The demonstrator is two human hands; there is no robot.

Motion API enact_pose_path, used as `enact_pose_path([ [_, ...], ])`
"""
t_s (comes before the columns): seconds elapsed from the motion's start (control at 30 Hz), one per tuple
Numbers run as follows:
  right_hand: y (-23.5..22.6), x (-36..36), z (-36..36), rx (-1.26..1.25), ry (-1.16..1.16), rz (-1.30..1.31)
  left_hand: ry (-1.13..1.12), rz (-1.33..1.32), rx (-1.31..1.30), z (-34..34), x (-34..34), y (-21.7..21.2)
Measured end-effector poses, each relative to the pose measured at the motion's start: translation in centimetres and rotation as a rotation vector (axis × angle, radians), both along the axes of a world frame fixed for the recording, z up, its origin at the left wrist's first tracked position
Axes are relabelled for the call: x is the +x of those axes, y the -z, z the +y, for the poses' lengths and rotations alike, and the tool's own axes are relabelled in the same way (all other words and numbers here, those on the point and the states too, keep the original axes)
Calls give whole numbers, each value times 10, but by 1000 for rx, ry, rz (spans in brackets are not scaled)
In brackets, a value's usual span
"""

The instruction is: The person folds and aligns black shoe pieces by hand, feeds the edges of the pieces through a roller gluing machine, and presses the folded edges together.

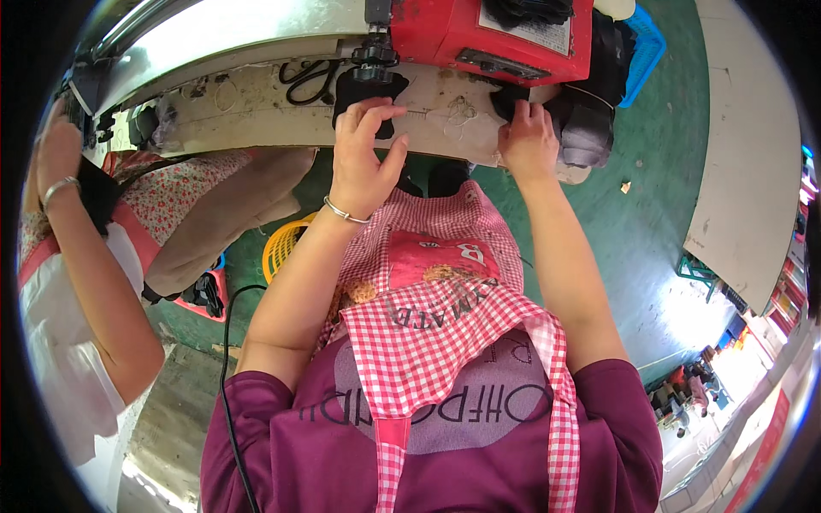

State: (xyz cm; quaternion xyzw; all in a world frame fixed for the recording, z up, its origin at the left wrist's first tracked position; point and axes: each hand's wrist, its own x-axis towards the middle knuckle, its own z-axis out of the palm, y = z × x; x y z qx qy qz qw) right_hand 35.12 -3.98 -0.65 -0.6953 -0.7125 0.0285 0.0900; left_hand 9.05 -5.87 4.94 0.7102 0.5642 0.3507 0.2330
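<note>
My left hand [363, 158], with a bracelet at its wrist, lies over a small black cloth piece [369, 88] at the table's near edge. Its thumb stands apart from the fingers, and the fingertips touch the cloth below a black clamp-like part [375, 58] of the machine. To the right, my right hand [530, 144] has its fingers bent down onto another black cloth piece [508, 100], gripping its edge. Part of that cloth is hidden by the fingers. Between and beyond my hands stands a red machine [428, 30].
A strapped bundle of dark cloth [586, 128] sits right of my right hand, by a blue basket [647, 56]. Black cord [308, 81] and loose thread [460, 111] lie on the worktable [256, 120]. A co-worker's arm [98, 282] is at left, near a yellow basket [280, 244].
</note>
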Motion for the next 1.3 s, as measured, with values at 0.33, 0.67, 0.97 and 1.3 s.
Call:
enact_pose_path([
  [0.33, -40, 65, -8, -209, 482, 915, 188, -547, -540, -3, -9, -19],
  [0.67, -203, -30, -41, -463, 17, 1561, 498, -732, -550, -54, -25, -174],
  [0.97, -279, 1, -35, -373, -330, 1805, 511, -466, -222, -55, -65, -365],
  [1.3, -258, 51, 4, -634, -297, 1812, 421, -808, -678, -52, -97, -297],
])
